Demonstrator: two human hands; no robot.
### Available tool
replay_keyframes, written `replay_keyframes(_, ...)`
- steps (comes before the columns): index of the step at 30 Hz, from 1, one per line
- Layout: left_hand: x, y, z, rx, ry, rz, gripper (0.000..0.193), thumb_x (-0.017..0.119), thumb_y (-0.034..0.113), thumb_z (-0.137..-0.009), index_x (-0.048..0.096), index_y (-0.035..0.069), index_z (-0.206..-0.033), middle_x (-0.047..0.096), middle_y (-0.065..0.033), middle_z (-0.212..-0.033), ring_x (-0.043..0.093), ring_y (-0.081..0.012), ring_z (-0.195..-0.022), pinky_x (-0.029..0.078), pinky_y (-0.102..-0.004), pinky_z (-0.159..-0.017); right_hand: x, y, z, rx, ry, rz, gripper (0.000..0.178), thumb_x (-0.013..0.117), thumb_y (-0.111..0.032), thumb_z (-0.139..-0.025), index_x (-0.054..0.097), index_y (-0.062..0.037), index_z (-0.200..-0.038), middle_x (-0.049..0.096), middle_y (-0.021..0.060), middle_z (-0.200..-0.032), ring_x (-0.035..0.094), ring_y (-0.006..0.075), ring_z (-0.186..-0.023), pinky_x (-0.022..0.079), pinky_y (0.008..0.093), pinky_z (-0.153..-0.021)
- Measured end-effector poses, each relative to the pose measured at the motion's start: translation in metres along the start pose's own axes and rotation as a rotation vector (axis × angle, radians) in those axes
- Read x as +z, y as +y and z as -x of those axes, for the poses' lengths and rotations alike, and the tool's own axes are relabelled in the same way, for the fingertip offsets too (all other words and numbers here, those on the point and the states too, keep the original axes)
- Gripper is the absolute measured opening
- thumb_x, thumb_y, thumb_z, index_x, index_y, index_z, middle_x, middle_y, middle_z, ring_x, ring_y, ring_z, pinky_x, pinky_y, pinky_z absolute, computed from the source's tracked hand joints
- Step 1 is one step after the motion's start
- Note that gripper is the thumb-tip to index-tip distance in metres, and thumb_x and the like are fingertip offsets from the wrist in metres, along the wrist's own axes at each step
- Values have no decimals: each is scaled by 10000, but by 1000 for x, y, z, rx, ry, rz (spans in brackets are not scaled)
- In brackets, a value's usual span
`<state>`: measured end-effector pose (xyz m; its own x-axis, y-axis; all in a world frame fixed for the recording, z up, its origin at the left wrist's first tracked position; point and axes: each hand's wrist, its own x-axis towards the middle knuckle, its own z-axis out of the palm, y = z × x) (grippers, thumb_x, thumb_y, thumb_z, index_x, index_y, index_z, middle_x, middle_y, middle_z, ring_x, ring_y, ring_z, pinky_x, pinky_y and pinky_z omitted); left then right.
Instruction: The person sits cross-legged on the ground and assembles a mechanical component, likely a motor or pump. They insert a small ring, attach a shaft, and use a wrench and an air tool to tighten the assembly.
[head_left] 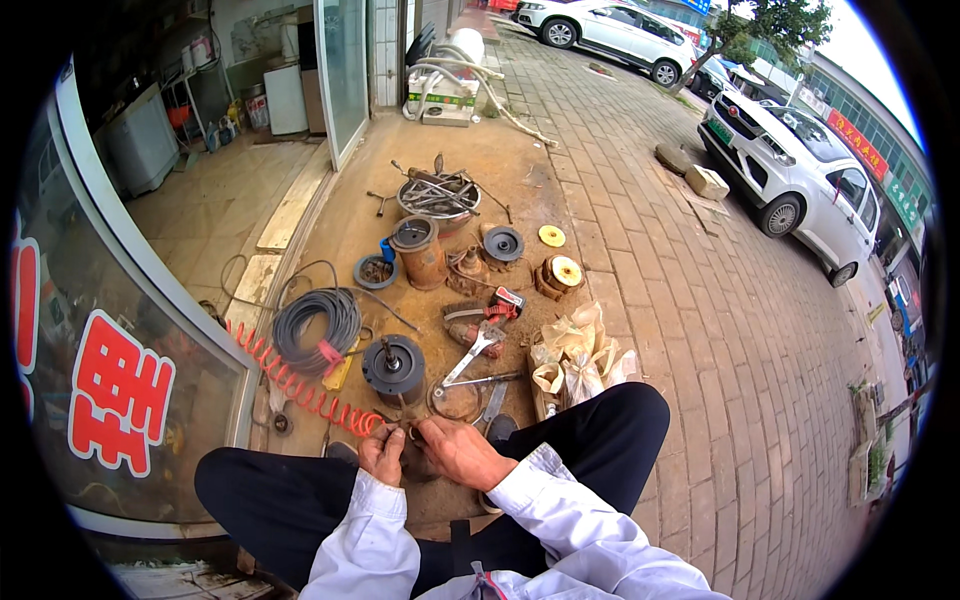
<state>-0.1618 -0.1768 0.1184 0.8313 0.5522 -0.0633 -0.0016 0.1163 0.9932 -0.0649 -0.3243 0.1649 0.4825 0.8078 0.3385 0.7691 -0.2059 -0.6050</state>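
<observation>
My left hand (382,455) is closed, thumb and fingers pinched together at the end of a red coiled hose (325,403); what it grips is too small to tell. Close beside it, my right hand (464,452) has its fingers curled inward over something dark that I cannot make out. Just beyond my hands stands a dark grey round motor part (393,366) with a shaft poking up from its centre. An adjustable wrench (470,352) lies slanted to the right of it, by a red and black cordless power tool (485,318).
A coil of grey cable (316,330) lies at the left by the glass door (150,370). Farther off are a rusty cylinder (420,255), a bowl of tools (438,198) and a grey disc (503,243). A box of plastic bags (580,360) stands near my right knee.
</observation>
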Motion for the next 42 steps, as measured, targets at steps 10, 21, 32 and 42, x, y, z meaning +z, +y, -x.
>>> replay_keyframes(10, 7, 1, 2, 162, -16, -111, 162, 602, 124, -940, 653, -29, -932, 529, 47, -716, 447, -44, -662, 384, -242, -578, 0, -4, -3, 333, 5, -225, 305, 596, -264, -964, 550, 27, -883, 612, 275, -720, 615, 475, -721, 458, 514, -611)
replay_keyframes(21, 15, -13, 4, 208, -20, -43, 145, 680, 63, -872, 640, -53, -950, 643, -38, -808, 579, -94, -746, 481, -256, -685, 5, 3, -3, 625, -41, -663, 487, 506, -359, -1032, 601, 55, -796, 534, 127, -541, 588, 200, -533, 427, 391, -502)
replay_keyframes(32, 18, 4, 5, 52, -23, -15, 109, 653, 94, -885, 658, -15, -894, 626, 3, -810, 533, -67, -729, 443, -234, -677, 4, -5, -4, 339, 127, -100, 239, 618, -225, -940, 577, 10, -926, 615, 202, -747, 636, 405, -693, 478, 461, -568)
replay_keyframes(42, 8, 8, 1, -23, 32, 64, 100, 630, 80, -894, 674, -9, -885, 634, 8, -787, 539, -57, -700, 429, -231, -622, -8, -11, -3, 34, -31, -71, 377, 669, -46, -800, 546, 11, -1152, 578, 206, -936, 618, 421, -853, 523, 457, -705)
